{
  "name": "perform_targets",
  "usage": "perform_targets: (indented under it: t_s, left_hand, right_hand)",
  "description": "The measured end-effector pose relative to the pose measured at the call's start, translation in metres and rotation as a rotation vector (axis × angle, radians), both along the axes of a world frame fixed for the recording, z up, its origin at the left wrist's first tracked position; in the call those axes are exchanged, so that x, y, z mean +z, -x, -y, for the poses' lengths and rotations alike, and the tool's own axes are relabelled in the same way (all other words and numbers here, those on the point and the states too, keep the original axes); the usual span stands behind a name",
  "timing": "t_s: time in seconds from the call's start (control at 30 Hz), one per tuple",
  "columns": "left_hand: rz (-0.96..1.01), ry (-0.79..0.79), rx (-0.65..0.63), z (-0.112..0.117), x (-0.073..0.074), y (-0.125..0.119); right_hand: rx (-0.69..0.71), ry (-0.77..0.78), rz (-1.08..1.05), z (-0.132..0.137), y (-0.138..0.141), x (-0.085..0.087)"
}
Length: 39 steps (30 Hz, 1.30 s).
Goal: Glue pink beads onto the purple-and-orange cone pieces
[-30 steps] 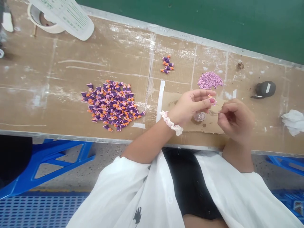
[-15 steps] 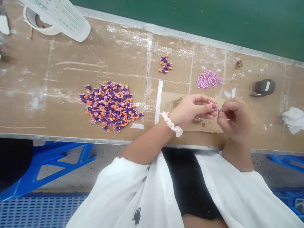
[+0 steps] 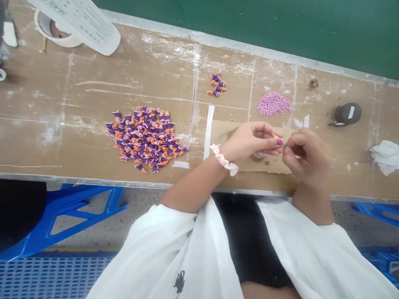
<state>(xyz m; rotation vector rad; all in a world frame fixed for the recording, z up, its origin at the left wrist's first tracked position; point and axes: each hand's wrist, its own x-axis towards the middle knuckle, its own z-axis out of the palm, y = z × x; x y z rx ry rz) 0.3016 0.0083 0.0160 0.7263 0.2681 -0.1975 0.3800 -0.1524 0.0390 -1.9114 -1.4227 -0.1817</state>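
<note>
My left hand (image 3: 251,141), with a pale scrunchie (image 3: 223,160) at its wrist, pinches a small figurine (image 3: 275,135); only an orange bit of it shows past the fingers. Close against it, the thumb and forefinger of my right hand (image 3: 304,153) are pressed together at the figurine's end. What lies between them is too small to make out. Both hands are over a cardboard piece (image 3: 249,167), where a small clear round object (image 3: 259,155) is partly hidden under my left hand. Behind them lies a pile of tiny pink pieces (image 3: 273,104).
A large heap of purple and orange figurines (image 3: 145,139) lies to the left, and a small group of figurines (image 3: 216,84) further back. At the far left are a tape roll (image 3: 67,40) and a translucent plastic container (image 3: 102,39). A black object (image 3: 347,114) and crumpled tissue (image 3: 385,157) lie right.
Both hands have shifted very slightly to the left, still fingertip to fingertip around the figurine. The view has moved a little; the heaps look the same.
</note>
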Motion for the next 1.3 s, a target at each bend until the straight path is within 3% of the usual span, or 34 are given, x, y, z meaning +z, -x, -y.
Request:
perform_targets:
  t_s: [0.33, 0.47, 0.57, 0.67, 0.8, 0.9, 1.03, 1.1, 1.3]
  left_hand:
    - [0.029, -0.093, -0.008, -0.004, 0.003, 0.001]
    - [0.070, -0.215, 0.128, -0.005, -0.003, -0.005]
    - [0.011, -0.453, 0.411, -0.018, -0.017, -0.018]
    - [-0.080, -0.751, 0.633, -0.041, -0.032, -0.032]
    - [-0.170, -1.264, 0.674, -0.068, -0.041, -0.040]
    - [-0.238, -1.479, 0.673, -0.078, -0.049, -0.040]
    - [-0.112, -1.358, 0.784, -0.081, -0.060, -0.042]
    - [-0.006, -1.289, 0.799, -0.075, -0.059, -0.041]
    - [0.135, -1.453, 0.680, -0.035, -0.029, -0.028]
  right_hand:
    - [-0.015, 0.034, -0.063, -0.001, 0.000, -0.002]
    - [-0.052, 0.008, -0.052, -0.003, -0.009, -0.009]
    - [-0.202, 0.004, -0.016, -0.004, -0.025, -0.026]
    - [-0.344, 0.116, -0.014, -0.005, -0.045, -0.046]
    - [-0.447, 0.280, -0.090, -0.010, -0.061, -0.063]
    - [-0.471, 0.303, -0.116, -0.016, -0.063, -0.069]
    - [-0.484, 0.273, -0.101, -0.023, -0.062, -0.073]
    - [-0.481, 0.284, -0.092, -0.027, -0.062, -0.076]
    - [-0.487, 0.363, -0.046, -0.031, -0.064, -0.087]
